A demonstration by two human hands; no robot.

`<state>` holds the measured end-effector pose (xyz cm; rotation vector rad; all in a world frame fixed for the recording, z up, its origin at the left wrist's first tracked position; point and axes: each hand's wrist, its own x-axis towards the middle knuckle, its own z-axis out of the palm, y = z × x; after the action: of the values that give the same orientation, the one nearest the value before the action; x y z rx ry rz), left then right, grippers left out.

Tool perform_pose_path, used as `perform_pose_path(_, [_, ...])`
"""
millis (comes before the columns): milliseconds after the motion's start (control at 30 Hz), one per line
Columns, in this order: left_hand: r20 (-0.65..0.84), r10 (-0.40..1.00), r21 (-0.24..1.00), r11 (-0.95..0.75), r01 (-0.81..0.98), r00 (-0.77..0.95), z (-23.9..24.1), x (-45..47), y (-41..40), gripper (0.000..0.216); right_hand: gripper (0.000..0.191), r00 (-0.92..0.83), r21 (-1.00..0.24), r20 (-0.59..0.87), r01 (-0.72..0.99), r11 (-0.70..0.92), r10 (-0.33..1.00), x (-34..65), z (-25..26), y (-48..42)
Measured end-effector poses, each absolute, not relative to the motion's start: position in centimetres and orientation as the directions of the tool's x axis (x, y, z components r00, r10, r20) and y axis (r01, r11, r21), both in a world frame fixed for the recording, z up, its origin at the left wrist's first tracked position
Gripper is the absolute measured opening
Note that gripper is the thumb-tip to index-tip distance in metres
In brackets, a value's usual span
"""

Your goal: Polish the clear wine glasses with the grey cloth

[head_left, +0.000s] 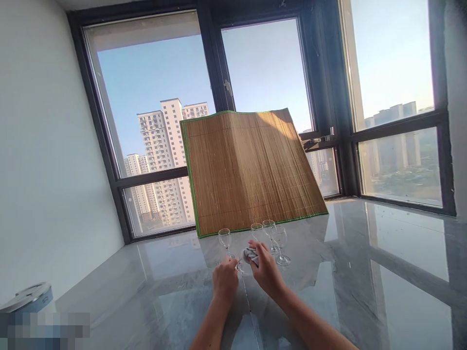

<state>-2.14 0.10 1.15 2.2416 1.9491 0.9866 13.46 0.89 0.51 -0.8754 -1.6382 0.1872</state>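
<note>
My left hand [225,280] is closed around part of a clear stemmed glass [244,269], which is held tilted low over the grey tiled surface. Fingers of my right hand [267,268] press a crumpled grey-white cloth [250,254] against this glass. Just beyond my left hand stands an upright wine glass [224,238]. More wine glasses stand behind and beside my right hand: one at the back [257,227], another close by [269,229], and a nearer one [279,238] with its round foot showing. My fingers and the cloth hide part of the held glass.
A bamboo mat [251,170] with green edging leans against the window frame [153,177] behind the glasses. A lidded container [32,296] sits at the lower left beside the white wall [47,146]. The glossy grey tiles [175,291] reflect the windows.
</note>
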Motion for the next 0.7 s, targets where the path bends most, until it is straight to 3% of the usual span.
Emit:
perform_pose_path(200, [0.489,0.871,0.526,-0.253,0.812,-0.046,0.7,-2.5,0.3,0.034,0.039,0.199,-0.717,0.682,0.373,0.589,0.704,14.2,0.2,2.2])
perform_pose_path(367, [0.508,0.857,0.522,-0.227,0.822,-0.085,0.4,-3.0,0.8,0.031,0.041,0.25,-0.761,0.643,0.316,0.566,0.724,14.2,0.4,2.1])
perform_pose_path(600, [0.496,0.861,0.533,-0.195,0.824,-0.117,-0.1,-3.4,1.2,0.033,0.041,0.11,-0.806,0.571,0.261,0.531,0.813,13.9,0.4,2.0])
perform_pose_path(700, [0.493,0.861,0.519,-0.175,0.837,-0.125,0.2,-3.2,0.9,0.03,0.043,0.012,-0.863,0.494,0.126,0.489,0.869,13.5,0.1,2.0])
